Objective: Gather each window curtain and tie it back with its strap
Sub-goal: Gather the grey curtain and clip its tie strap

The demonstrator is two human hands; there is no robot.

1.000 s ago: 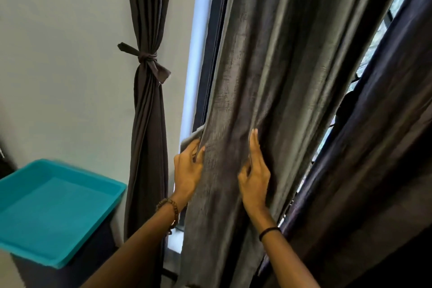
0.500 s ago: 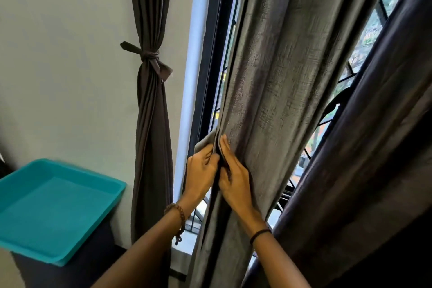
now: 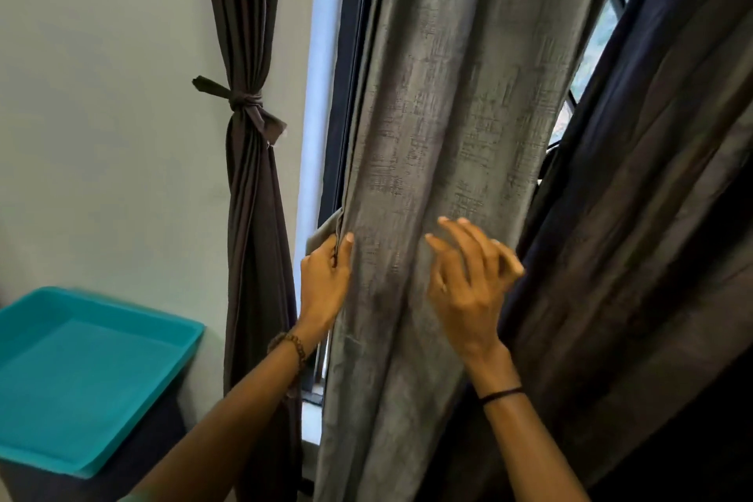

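A grey textured curtain (image 3: 440,126) hangs down the middle of the view. My left hand (image 3: 326,285) grips its gathered left edge, thumb in front and fingers behind the folds. My right hand (image 3: 468,285) hovers in front of the curtain's right side with fingers spread and loosely bent, holding nothing. On the left a thin dark curtain (image 3: 252,216) hangs gathered against the wall, tied with its strap (image 3: 244,102) in a knot. A dark navy curtain (image 3: 652,216) hangs at the right.
A teal tray-shaped lid (image 3: 81,379) sits on a dark bin at lower left. The black window frame (image 3: 350,73) runs behind the grey curtain, with grille and daylight showing at upper right. A pale wall fills the left.
My right hand has left the gathered edge beside my left hand and moved right across the grey curtain, fingers now spread. My left hand keeps its grip on the edge.
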